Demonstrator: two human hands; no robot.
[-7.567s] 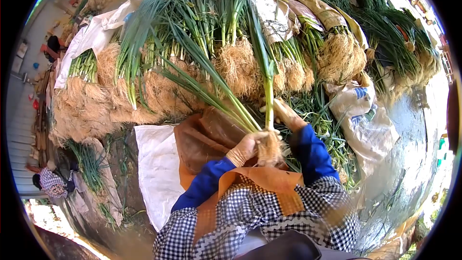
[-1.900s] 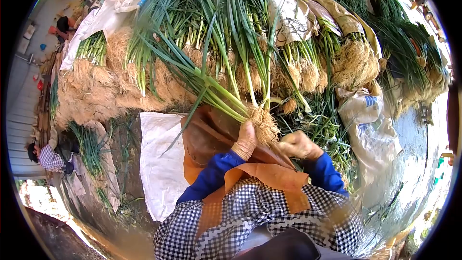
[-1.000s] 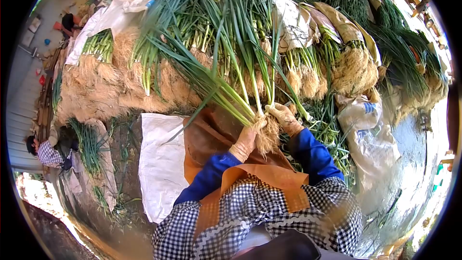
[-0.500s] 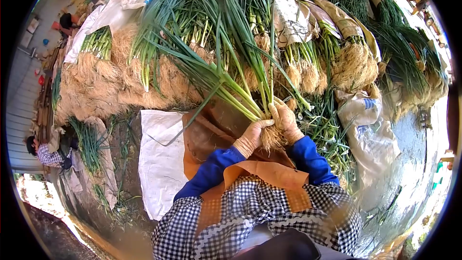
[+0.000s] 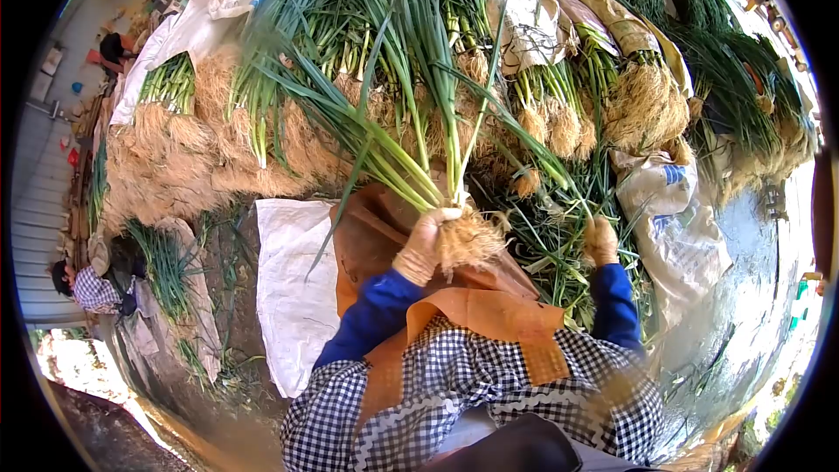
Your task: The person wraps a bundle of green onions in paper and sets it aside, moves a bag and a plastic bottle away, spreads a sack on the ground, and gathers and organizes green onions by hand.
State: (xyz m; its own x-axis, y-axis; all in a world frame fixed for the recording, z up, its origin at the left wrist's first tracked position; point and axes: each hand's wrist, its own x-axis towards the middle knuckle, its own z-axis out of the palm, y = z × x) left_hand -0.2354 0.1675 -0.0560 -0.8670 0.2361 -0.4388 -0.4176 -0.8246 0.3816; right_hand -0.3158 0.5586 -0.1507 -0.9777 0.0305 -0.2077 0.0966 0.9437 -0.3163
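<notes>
My left hand [image 5: 426, 245] is wrapped round the lower stalks of a bunch of leek-like green plants [image 5: 398, 162]. Its pale, stringy roots [image 5: 470, 240] stick out to the right of the hand, and the long leaves fan up and to the left. Out to the right, my right hand [image 5: 600, 242] is closed over a heap of loose green leaves and trimmings [image 5: 546, 245]. Thin green leaves lie at its fingertips, but what it grips is too small to tell. A brown apron or sheet [image 5: 371, 236] spreads under the bunch.
Rows of rooted bunches [image 5: 288, 135] lie ahead, partly under white sacks [image 5: 524, 22]. A white sack [image 5: 297, 297] is at the left, a crumpled one [image 5: 677, 236] at the right. A person in a checked top [image 5: 92, 288] sits far left beside more greens [image 5: 166, 271].
My right hand has let go of the bunch and moved right, over the loose leaves. My left hand has shifted slightly left with the bunch, and its roots now show more fully.
</notes>
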